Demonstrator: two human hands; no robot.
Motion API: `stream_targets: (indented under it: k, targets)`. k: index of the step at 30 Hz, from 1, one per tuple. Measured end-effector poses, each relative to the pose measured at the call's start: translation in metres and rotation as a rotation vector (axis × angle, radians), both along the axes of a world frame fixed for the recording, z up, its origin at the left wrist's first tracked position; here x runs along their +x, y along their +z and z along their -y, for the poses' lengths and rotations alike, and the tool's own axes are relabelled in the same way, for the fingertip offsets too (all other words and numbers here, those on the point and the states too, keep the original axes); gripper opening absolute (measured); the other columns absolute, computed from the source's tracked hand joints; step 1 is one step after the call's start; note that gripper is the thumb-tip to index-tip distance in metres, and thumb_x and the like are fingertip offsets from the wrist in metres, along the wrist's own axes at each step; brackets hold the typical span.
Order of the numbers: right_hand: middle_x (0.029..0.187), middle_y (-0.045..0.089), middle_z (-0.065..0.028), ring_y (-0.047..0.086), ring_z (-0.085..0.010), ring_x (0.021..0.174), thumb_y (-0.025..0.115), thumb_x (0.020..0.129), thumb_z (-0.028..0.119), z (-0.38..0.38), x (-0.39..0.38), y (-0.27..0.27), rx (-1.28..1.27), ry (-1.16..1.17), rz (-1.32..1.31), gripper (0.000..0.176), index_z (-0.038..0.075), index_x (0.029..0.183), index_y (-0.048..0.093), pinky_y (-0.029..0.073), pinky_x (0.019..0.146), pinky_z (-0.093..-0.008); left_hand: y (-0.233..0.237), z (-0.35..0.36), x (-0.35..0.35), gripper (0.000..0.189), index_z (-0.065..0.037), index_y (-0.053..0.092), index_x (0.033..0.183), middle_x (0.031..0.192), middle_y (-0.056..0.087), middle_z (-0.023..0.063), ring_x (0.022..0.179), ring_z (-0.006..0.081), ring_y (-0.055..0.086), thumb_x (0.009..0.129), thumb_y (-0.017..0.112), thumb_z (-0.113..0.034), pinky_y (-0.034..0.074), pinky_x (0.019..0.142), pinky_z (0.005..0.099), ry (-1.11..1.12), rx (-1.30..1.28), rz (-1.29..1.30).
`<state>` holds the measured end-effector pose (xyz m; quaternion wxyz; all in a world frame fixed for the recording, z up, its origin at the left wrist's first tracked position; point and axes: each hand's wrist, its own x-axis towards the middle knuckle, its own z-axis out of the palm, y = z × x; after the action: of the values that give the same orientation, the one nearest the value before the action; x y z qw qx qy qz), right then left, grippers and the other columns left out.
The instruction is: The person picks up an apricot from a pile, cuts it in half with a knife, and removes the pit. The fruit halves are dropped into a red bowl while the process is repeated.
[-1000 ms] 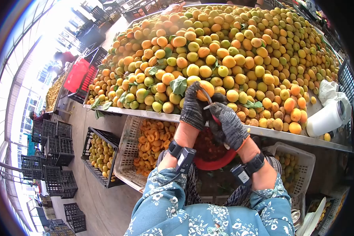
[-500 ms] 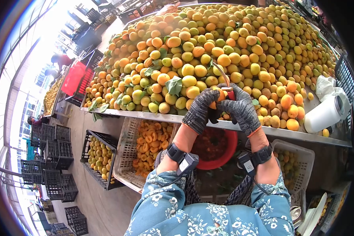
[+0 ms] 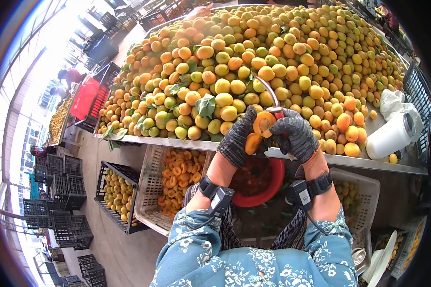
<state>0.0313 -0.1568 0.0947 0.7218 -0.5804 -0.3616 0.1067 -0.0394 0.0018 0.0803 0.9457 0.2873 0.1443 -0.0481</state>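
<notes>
- Hidden: knife [image 3: 271, 95] handle, inside right hand [image 3: 294, 136]; only the curved blade shows.
- Right fingers closed round the knife.
- Left hand [image 3: 237, 138] fingers curled, pinching the split apricot [image 3: 262, 123].

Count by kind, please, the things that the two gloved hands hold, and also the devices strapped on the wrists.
apricot halves, at the left hand: 2
knife, in the right hand: 1
wrist devices: 2
Total: 5
</notes>
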Motion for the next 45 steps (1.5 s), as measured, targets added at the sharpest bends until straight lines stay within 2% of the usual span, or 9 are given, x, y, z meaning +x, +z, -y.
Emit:
stream_targets:
  k: [1,7,10,15,17,19,37,39,45]
  targets:
    - [0.063,0.055,0.0015,0.046,-0.006,0.042,0.066,0.077,0.016,0.004,-0.004,0.01,-0.177,0.146,-0.614,0.031,0.006,0.106,0.063,0.037,0.039,-0.0206,-0.002,-0.003,-0.002,0.04,-0.004,0.057,0.113,0.098,0.065,0.0095,0.086,0.0187,0.064,0.098,0.048,-0.04,0.053,0.075,0.0298,-0.003,-0.002,-0.003]
    - [0.059,0.054,0.0023,0.042,-0.0045,0.038,0.064,0.079,0.011,-0.005,-0.003,0.012,0.012,-0.072,-0.575,0.024,0.003,0.102,0.065,0.032,0.034,-0.0189,-0.027,-0.005,-0.002,0.03,-0.002,0.058,0.114,0.105,0.065,0.0109,0.094,0.019,0.063,0.092,0.059,-0.022,0.053,0.079,0.0287,-0.011,0.308,0.098]
    - [0.055,0.051,0.0001,0.042,-0.0093,0.036,0.064,0.085,0.014,0.002,0.016,-0.003,0.305,-0.169,-0.543,0.013,0.002,0.088,0.06,0.034,0.035,-0.0209,-0.014,0.0,-0.006,0.035,-0.003,0.061,0.104,0.098,0.065,0.0135,0.086,0.0255,0.064,0.07,0.07,-0.004,0.05,0.078,0.0341,0.043,1.294,0.563]
    - [0.052,0.047,0.0001,0.042,-0.0109,0.036,0.066,0.085,0.02,0.014,0.021,0.0,0.633,-0.081,-0.638,0.016,0.005,0.083,0.06,0.037,0.035,-0.0252,-0.028,0.016,0.002,0.031,-0.003,0.06,0.107,0.1,0.064,0.0091,0.082,0.0201,0.063,0.077,0.067,-0.003,0.05,0.074,0.0286,-0.199,1.314,0.585]
    - [0.052,0.046,0.0003,0.042,-0.0111,0.037,0.066,0.086,0.021,0.014,0.019,0.003,0.658,-0.091,-0.632,0.017,0.006,0.083,0.06,0.037,0.035,-0.0257,-0.032,0.025,-0.001,0.031,-0.006,0.055,0.111,0.097,0.065,0.0086,0.084,0.0177,0.064,0.095,0.054,-0.032,0.052,0.068,0.0261,-0.291,0.099,0.054]
    - [0.052,0.045,0.0007,0.042,-0.0107,0.037,0.066,0.087,0.021,0.013,0.017,0.006,0.629,-0.142,-0.593,0.017,0.006,0.082,0.06,0.036,0.035,-0.0252,-0.023,0.038,-0.009,0.037,-0.006,0.056,0.112,0.094,0.064,0.0092,0.079,0.0183,0.062,0.094,0.055,-0.039,0.049,0.062,0.0252,-0.162,0.598,0.352]
    - [0.053,0.046,0.0021,0.038,-0.0085,0.038,0.072,0.083,0.02,-0.004,0.013,-0.006,0.714,-0.278,-0.619,0.017,0.009,0.079,0.059,0.032,0.036,-0.023,-0.061,0.031,0.009,0.021,-0.01,0.057,0.095,0.085,0.059,0.0057,0.078,0.0158,0.059,0.097,0.051,-0.031,0.049,0.069,0.0236,-0.389,-0.009,0.088]
    - [0.055,0.048,0.0018,0.041,-0.0086,0.039,0.072,0.083,0.019,-0.01,0.007,-0.007,0.706,-0.216,-0.575,0.017,0.008,0.081,0.059,0.032,0.036,-0.0229,-0.092,0.044,0.03,0.019,-0.011,0.056,0.095,0.084,0.058,0.005,0.076,0.0139,0.059,0.097,0.051,-0.03,0.048,0.065,0.0229,0.269,1.289,0.629]
    - [0.052,0.048,0.0013,0.042,-0.0096,0.038,0.072,0.082,0.017,-0.031,0.001,-0.005,0.622,-0.323,-0.578,0.014,0.009,0.08,0.06,0.032,0.035,-0.0233,-0.038,0.031,-0.002,0.021,-0.011,0.058,0.095,0.082,0.059,0.001,0.07,0.0117,0.059,0.094,0.057,-0.032,0.048,0.058,0.0237,-0.034,0.31,0.011]
